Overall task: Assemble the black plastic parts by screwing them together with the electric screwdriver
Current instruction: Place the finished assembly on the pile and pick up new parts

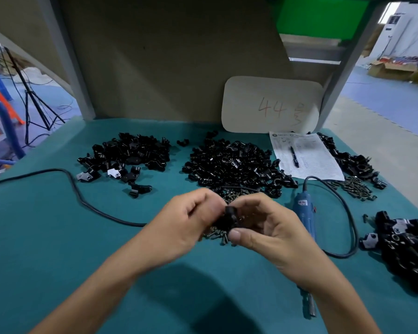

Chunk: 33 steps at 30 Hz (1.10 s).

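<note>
We see the teal desk bearing heaps of black plastic parts beyond our left hand and right hand, with the blue electric screwdriver lying just right of the right hand. Both hands are together, pinching one small black part above loose screws.

Teal table bears black part heaps, screwdriver.
</note>
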### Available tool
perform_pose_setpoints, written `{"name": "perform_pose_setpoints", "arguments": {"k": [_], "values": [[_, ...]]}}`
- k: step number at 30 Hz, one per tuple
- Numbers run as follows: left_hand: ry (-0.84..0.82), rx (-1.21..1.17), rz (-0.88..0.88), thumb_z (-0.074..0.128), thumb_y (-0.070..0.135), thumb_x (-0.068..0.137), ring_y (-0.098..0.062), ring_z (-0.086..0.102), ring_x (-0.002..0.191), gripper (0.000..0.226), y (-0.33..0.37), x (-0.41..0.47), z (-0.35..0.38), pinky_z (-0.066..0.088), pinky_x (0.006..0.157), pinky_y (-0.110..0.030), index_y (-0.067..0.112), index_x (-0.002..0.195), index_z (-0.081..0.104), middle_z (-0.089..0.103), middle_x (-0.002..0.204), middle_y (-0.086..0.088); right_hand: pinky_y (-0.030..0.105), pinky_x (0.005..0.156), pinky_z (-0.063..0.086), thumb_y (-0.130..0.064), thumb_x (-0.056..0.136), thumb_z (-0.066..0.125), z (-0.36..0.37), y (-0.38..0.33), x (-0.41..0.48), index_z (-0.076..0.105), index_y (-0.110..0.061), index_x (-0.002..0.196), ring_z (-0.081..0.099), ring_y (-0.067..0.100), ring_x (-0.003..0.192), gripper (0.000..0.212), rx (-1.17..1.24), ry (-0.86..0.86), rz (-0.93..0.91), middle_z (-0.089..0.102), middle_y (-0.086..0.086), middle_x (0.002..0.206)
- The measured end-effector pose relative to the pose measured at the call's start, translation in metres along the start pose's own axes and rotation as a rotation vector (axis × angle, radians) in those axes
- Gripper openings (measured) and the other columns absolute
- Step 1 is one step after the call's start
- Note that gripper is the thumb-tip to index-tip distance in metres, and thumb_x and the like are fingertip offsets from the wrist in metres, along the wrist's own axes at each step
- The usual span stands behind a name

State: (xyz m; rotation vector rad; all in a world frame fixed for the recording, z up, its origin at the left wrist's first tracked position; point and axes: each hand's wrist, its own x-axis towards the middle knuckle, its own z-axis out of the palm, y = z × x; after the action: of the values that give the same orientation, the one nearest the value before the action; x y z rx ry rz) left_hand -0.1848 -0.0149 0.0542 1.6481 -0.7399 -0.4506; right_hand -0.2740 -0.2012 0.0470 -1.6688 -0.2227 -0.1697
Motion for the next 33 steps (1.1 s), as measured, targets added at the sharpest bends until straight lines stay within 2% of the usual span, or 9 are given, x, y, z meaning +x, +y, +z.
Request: {"name": "perform_pose_setpoints", "arguments": {"k": [2, 4, 6, 12, 18, 22, 26, 31, 33], "values": [[0.022, 0.141, 0.079, 0.073, 0.071, 0.073, -0.011, 0.061, 0.067, 0.047, 0.001, -0.003, 0.001, 0.053, 0.062, -0.036, 0.031, 0.096, 0.067, 0.071, 0.081, 0.006, 0.026, 0.079, 0.057, -0.036, 0.079, 0.085, 0.005, 0.001, -0.003, 0.071, -0.028, 0.106, 0.072, 0.013, 0.087, 0.032, 0.065, 0.062, -0.008, 0.073, -0.001, 0.099], [0.078, 0.138, 0.12, 0.079, 0.062, 0.073, -0.007, 0.066, 0.07, 0.041, 0.005, -0.006, 0.003, 0.055, 0.062, -0.03, 0.03, 0.096, 0.069, 0.074, 0.082, 0.005, 0.026, 0.078, 0.057, -0.043, 0.077, 0.086, 0.008, -0.001, -0.006, 0.072, -0.029, 0.106, 0.073, 0.014, 0.086, 0.035, 0.102, 0.105, -0.017, 0.074, 0.0, 0.1], [0.113, 0.077, 0.177, 0.08, 0.054, 0.075, -0.007, 0.068, 0.072, 0.032, 0.01, -0.008, 0.007, 0.053, 0.063, -0.023, 0.029, 0.092, 0.072, 0.074, 0.083, 0.004, 0.027, 0.08, 0.058, -0.043, 0.078, 0.086, 0.009, -0.003, -0.008, 0.073, -0.029, 0.109, 0.073, 0.016, 0.088, 0.037, 0.139, 0.117, -0.015, 0.075, 0.003, 0.103], [0.183, 0.156, 0.28, 0.077, 0.051, 0.078, -0.022, 0.068, 0.085, 0.026, 0.019, -0.011, 0.006, 0.056, 0.072, -0.04, 0.03, 0.094, 0.073, 0.07, 0.092, 0.001, 0.033, 0.081, 0.061, -0.041, 0.08, 0.086, 0.016, 0.0, -0.009, 0.07, -0.023, 0.112, 0.072, 0.02, 0.093, 0.04, 0.314, 0.206, -0.002, 0.073, 0.003, 0.104], [0.229, 0.175, 0.359, 0.074, 0.047, 0.085, -0.023, 0.068, 0.087, 0.019, 0.021, -0.011, 0.007, 0.054, 0.071, -0.033, 0.03, 0.095, 0.073, 0.069, 0.093, 0.002, 0.031, 0.078, 0.06, -0.044, 0.079, 0.086, 0.024, 0.0, -0.004, 0.072, -0.024, 0.108, 0.072, 0.019, 0.091, 0.038, 0.353, 0.236, -0.04, 0.073, 0.004, 0.103], [0.179, 0.23, 0.35, 0.073, 0.05, 0.086, -0.024, 0.068, 0.097, 0.025, 0.022, -0.01, 0.002, 0.055, 0.079, -0.034, 0.032, 0.103, 0.073, 0.07, 0.101, 0.005, 0.028, 0.078, 0.06, -0.046, 0.076, 0.088, 0.025, 0.002, -0.004, 0.072, -0.023, 0.108, 0.072, 0.019, 0.091, 0.042, 0.359, 0.251, -0.029, 0.074, 0.004, 0.104], [0.197, 0.19, 0.394, 0.074, 0.038, 0.087, -0.021, 0.069, 0.102, 0.024, 0.019, -0.011, 0.005, 0.055, 0.082, -0.026, 0.024, 0.107, 0.075, 0.071, 0.107, 0.005, 0.029, 0.077, 0.06, -0.044, 0.076, 0.088, 0.026, 0.003, -0.004, 0.073, -0.023, 0.106, 0.072, 0.02, 0.092, 0.039, 0.382, 0.232, -0.059, 0.074, 0.005, 0.104], [0.219, 0.075, 0.36, 0.074, 0.031, 0.083, -0.019, 0.069, 0.102, 0.022, 0.008, -0.011, 0.008, 0.053, 0.083, -0.022, 0.022, 0.103, 0.078, 0.072, 0.107, 0.004, 0.028, 0.079, 0.059, -0.043, 0.081, 0.085, 0.016, 0.016, -0.001, 0.073, -0.023, 0.112, 0.072, 0.019, 0.092, 0.039, 0.363, 0.2, -0.058, 0.073, 0.006, 0.107], [0.245, 0.077, 0.321, 0.074, 0.033, 0.081, -0.016, 0.069, 0.1, 0.023, 0.004, -0.008, 0.005, 0.05, 0.083, -0.018, 0.024, 0.102, 0.078, 0.073, 0.106, 0.005, 0.026, 0.078, 0.058, -0.041, 0.088, 0.079, -0.001, 0.031, 0.006, 0.074, -0.027, 0.114, 0.071, 0.016, 0.092, 0.03, 0.156, 0.26, -0.012, 0.073, 0.004, 0.107]]}}
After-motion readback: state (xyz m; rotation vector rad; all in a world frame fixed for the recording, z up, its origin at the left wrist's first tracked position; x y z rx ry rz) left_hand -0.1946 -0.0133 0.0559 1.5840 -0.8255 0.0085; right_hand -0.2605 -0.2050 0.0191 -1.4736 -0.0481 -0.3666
